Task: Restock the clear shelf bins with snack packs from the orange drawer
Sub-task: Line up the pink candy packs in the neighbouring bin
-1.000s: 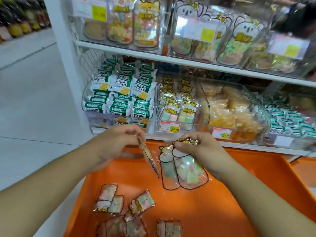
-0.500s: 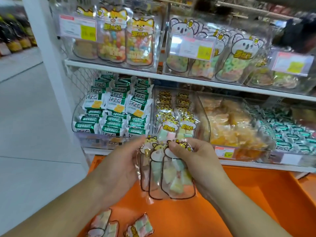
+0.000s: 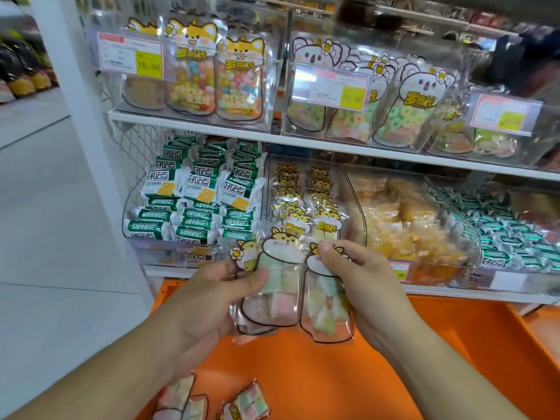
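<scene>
Both hands hold hamster-shaped clear snack packs of pastel marshmallow cubes just below the lower shelf. My left hand grips the left packs, thumb across their front. My right hand pinches the top of the right pack. Behind them stands the clear bin with rows of the same hamster packs. The orange drawer lies open beneath, with a few loose packs near its front left.
A clear bin of green-and-white cracker packs sits left of the hamster bin, a bin of yellow sweets to its right. The upper shelf carries bins of fox and koala candy bags. White floor lies left.
Both hands have lifted the packs from over the drawer up to the front of the hamster bin. The left hand's pack has joined the others, held side by side.
</scene>
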The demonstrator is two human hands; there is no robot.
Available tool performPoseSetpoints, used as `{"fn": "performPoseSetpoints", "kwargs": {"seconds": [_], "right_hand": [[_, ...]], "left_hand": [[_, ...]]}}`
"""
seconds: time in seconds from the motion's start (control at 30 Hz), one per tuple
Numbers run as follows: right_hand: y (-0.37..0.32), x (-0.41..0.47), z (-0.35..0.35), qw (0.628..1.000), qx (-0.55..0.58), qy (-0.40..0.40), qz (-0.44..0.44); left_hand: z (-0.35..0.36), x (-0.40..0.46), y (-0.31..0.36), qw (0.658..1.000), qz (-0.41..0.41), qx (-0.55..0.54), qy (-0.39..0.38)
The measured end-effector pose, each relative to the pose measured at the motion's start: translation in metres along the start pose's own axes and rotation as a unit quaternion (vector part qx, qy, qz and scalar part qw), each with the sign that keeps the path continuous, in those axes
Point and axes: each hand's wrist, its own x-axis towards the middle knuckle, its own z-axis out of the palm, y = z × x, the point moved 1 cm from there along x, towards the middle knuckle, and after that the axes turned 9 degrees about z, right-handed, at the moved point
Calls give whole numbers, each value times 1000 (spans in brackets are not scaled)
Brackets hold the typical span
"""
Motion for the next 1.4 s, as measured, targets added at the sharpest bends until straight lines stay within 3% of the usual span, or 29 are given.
{"fn": "performPoseSetpoints", "kwargs": {"seconds": [0.2, 0.3, 0.37, 0.5, 0.63, 0.83, 1.0, 1.13, 1.27, 1.4], "right_hand": [[2, -8, 5, 999, -18, -50, 11], [-3, -9, 0, 999, -33, -27, -14], [-10, -12, -3, 998, -54, 2, -44], [-14, -16, 1, 990, -85, 54, -100], [-7, -20, 16, 980, -142, 71, -120], [-6, -26, 24, 999, -42, -4, -28], [-1, -21, 23, 999, -20, -27, 9], [1, -18, 20, 999, 20, -33, 13], [-1, -18, 17, 996, 66, -38, 49], [-6, -16, 13, 999, 38, -9, 4]], "left_hand": [[-6, -3, -1, 992, 46, 113, 33], [-8, 0, -2, 975, 66, 196, 79], [-12, 4, 1, 973, 82, 191, 101], [-10, 5, 7, 973, 87, 201, 68], [2, 0, -7, 991, 9, 131, 40], [22, 8, -7, 991, -116, -68, 26], [17, 15, -9, 996, -66, -53, -41], [14, 12, -9, 998, -35, 12, -53], [7, 4, -9, 997, -25, 2, -66], [5, 0, -2, 997, -15, -10, -72]]}}
